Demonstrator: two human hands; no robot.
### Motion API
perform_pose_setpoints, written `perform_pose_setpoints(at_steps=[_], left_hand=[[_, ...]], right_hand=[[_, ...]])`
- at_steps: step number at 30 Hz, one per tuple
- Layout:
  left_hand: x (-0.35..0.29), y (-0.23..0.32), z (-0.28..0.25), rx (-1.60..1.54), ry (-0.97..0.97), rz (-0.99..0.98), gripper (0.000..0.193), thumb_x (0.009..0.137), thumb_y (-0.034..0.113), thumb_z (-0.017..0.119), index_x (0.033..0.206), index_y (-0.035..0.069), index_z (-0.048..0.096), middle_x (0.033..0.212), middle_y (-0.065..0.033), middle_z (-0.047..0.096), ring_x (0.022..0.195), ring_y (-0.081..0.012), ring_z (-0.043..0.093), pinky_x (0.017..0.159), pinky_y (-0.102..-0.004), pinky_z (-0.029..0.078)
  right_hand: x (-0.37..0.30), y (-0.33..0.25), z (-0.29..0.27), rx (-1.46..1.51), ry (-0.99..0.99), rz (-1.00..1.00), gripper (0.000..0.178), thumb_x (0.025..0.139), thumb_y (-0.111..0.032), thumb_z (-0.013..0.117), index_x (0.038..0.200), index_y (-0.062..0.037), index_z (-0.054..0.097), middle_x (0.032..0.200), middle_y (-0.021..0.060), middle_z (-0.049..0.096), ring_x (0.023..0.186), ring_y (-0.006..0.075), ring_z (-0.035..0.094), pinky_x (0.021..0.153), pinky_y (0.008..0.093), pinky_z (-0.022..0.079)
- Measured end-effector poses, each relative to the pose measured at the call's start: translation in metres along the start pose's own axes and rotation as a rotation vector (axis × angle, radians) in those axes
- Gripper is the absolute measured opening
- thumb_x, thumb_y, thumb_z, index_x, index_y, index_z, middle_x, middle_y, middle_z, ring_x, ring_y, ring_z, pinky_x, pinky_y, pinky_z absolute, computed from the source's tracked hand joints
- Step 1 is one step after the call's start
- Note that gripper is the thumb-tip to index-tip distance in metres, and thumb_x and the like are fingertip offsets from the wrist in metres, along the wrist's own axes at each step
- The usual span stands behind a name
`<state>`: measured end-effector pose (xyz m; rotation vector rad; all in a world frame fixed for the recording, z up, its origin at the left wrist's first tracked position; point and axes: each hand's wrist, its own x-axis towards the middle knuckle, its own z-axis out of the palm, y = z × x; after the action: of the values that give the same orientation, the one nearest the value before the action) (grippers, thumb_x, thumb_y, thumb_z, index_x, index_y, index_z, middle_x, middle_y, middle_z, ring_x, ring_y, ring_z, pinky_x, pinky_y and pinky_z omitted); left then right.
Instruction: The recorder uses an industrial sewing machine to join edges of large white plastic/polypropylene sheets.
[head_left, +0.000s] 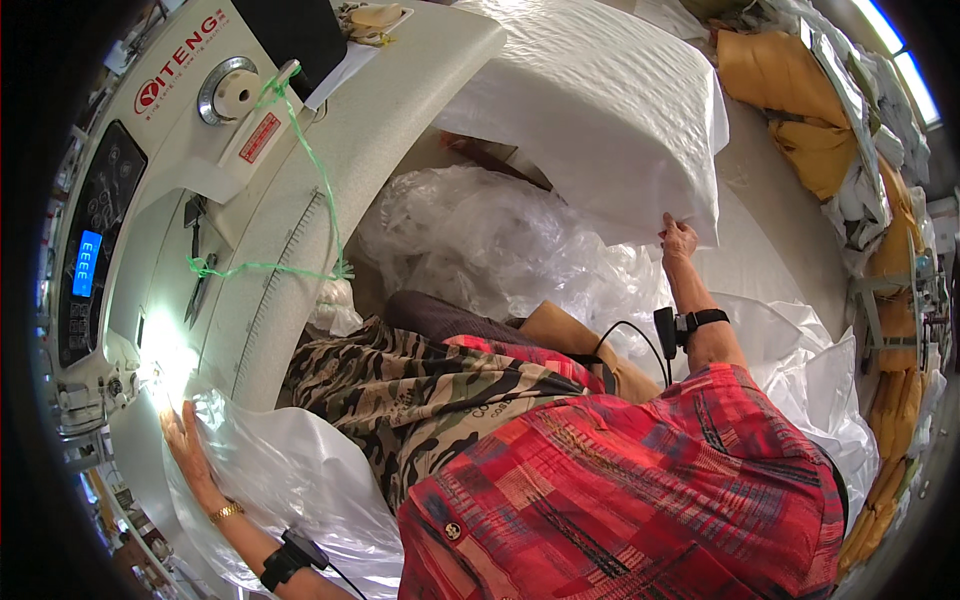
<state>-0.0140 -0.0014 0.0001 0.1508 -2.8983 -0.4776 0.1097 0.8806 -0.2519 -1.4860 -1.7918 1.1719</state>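
Observation:
By the bright lamp of the sewing machine (120,210), my left hand (187,450) lies with its fingers stretched out on a clear plastic sheet (290,460). Glare partly washes out its fingertips and the needle area. That sheet runs from the machine's bed down past my left forearm. On the far right, my right hand (680,238) pinches the near corner of a white, shiny sheet (600,110), which looks like a stack of plastic sheeting. Below that stack, a heap of crumpled clear plastic (490,235) sits beyond my legs.
Green string (318,160) hangs from the machine over the table (400,100). Small dark snips (203,285) lie near the machine. Folded tan bundles (785,85) line the right side, and more white plastic (800,370) lies by my right arm.

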Motion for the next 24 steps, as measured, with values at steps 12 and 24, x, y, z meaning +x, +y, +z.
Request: perform_pose_setpoints(at_steps=[12,24], left_hand=[[0.004,0.004,-0.006,-0.011,-0.119,-0.08,0.076,0.094,0.053,0.051,0.135,-0.01,0.044,0.145,-0.0258,0.038,0.138,-0.034,0.032,0.115,-0.0406,0.021],[-0.002,-0.001,0.001,0.051,-0.012,-0.117,0.081,0.094,0.055,0.049,0.141,-0.01,0.034,0.149,-0.0267,0.031,0.142,-0.0335,0.026,0.117,-0.0401,0.017]], right_hand=[[-0.048,-0.034,-0.002,0.487,-0.059,0.036,0.021,0.083,-0.029,0.074,0.083,-0.0117,0.063,0.074,-0.0027,0.054,0.069,0.0105,0.052,0.061,0.0279,0.045],[-0.031,-0.261,-0.052,1.146,-0.719,-0.222,0.036,0.096,-0.021,0.053,0.126,-0.0011,0.051,0.125,0.0089,0.058,0.118,0.0229,0.052,0.107,0.042,0.035]])
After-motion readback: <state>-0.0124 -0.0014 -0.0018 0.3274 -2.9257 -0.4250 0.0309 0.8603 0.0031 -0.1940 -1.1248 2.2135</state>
